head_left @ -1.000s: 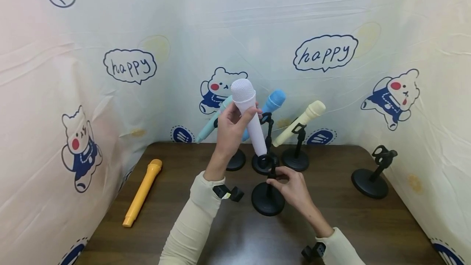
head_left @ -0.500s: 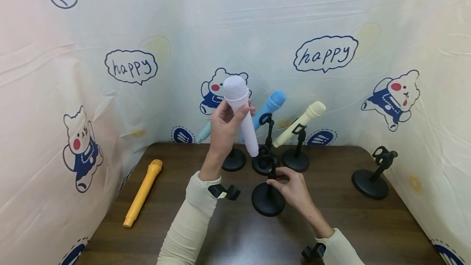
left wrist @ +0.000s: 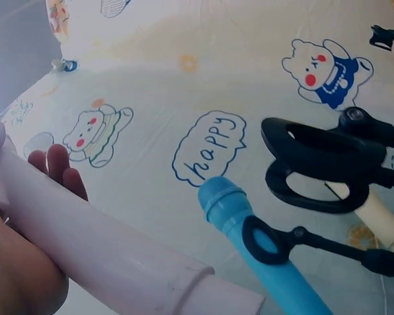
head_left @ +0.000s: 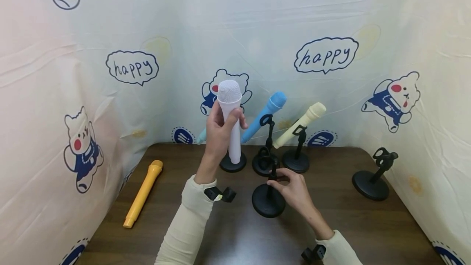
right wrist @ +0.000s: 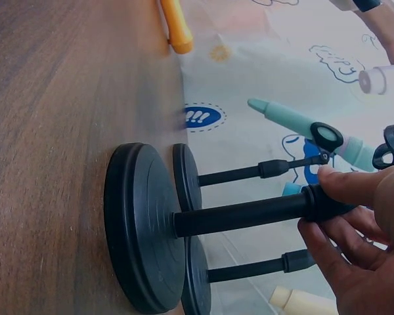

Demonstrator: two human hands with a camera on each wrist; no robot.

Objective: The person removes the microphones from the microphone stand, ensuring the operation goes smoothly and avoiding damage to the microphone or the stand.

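My left hand (head_left: 219,134) holds a pale lilac microphone (head_left: 229,97) nearly upright, its mesh head up, left of and above a black microphone stand (head_left: 268,201). In the left wrist view the microphone's (left wrist: 118,243) tail end is apart from the stand's clip ring (left wrist: 322,190). With thumb and fingertips my right hand (head_left: 294,187) pinches the stand's post just below the clip. That stand's round base (right wrist: 141,226) rests on the table in the right wrist view.
Behind, a blue microphone (head_left: 263,115), a cream microphone (head_left: 299,124) and a mint microphone (right wrist: 289,121) lean in black stands. An orange microphone (head_left: 142,193) lies at the table's left. Another stand (head_left: 373,179), its clip bare, is at the right. Printed cloth surrounds the table (head_left: 324,212).
My left hand has moved left with the lilac microphone, away from the stand's clip, and the microphone has turned more upright. My right hand keeps its hold on the stand.
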